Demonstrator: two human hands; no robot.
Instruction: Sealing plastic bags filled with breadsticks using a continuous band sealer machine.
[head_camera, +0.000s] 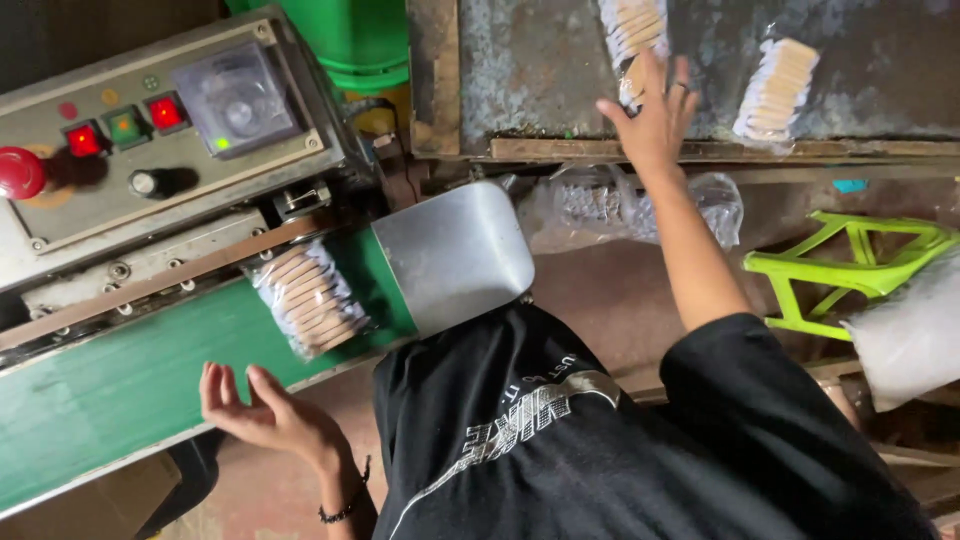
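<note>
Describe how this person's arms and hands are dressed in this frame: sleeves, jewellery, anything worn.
Both forearms are bare. The right hand wears a thin ring on one finger. The left hand has no ring that shows, but a dark beaded bracelet circles its wrist. A short black sleeve covers the right upper arm, part of a black T-shirt with pale print on the front. No gloves.

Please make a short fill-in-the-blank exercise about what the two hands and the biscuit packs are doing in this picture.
1. The right hand rests on a clear pack of biscuits lying on the worn ____ table.
2. The left hand is open beside the ____ conveyor belt.
3. One biscuit pack lies on the belt, just before the ____ plate.

Missing words: metal; green; silver
</note>
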